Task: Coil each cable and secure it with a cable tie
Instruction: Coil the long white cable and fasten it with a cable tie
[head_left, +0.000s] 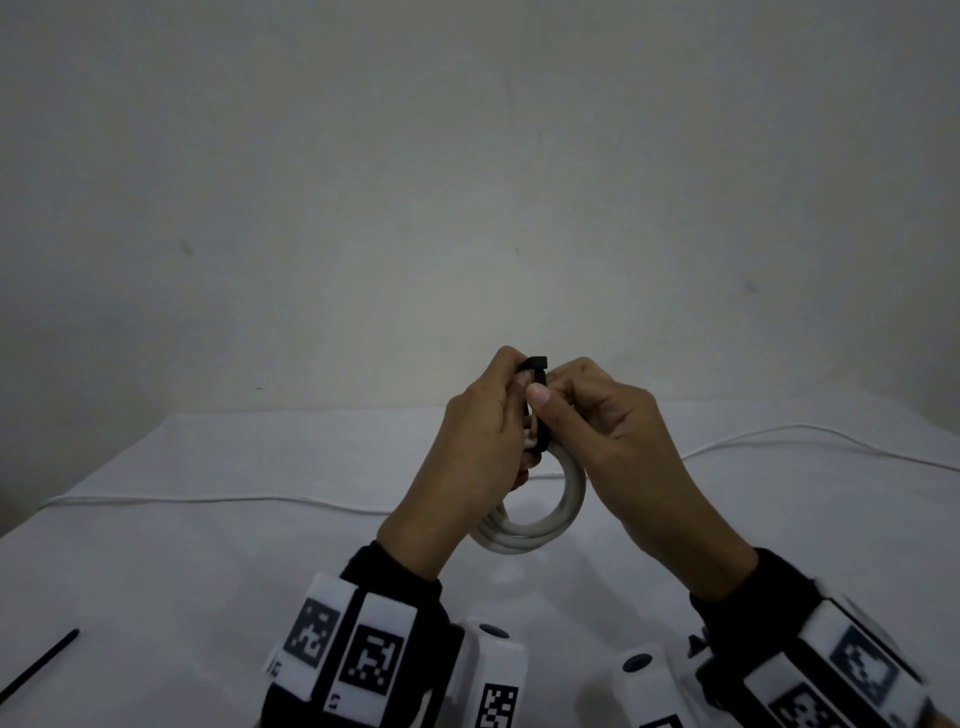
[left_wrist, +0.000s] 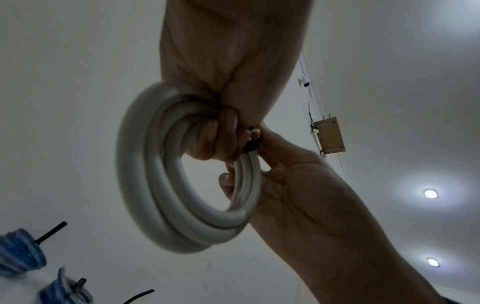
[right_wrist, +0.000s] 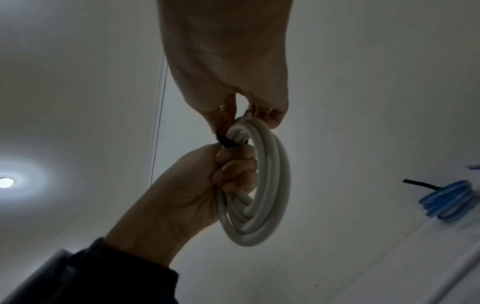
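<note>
A white cable coil (head_left: 545, 514) hangs in the air above the white table (head_left: 208, 571). My left hand (head_left: 493, 415) grips the coil's top with its fingers curled through the ring (left_wrist: 215, 137). A black cable tie (head_left: 538, 395) wraps the bundle there, and its looped end sticks up above my knuckles. My right hand (head_left: 571, 405) pinches the tie between thumb and fingers. The right wrist view shows the tie (right_wrist: 224, 140) around the coil (right_wrist: 272, 174), just above my left hand (right_wrist: 228, 174). The tie's head is hidden by fingers.
A loose white cable (head_left: 208, 500) runs across the table behind my hands. A spare black tie (head_left: 39, 670) lies at the near left. Blue coiled cables (right_wrist: 446, 201) with black ties lie on the table, also visible in the left wrist view (left_wrist: 20, 253).
</note>
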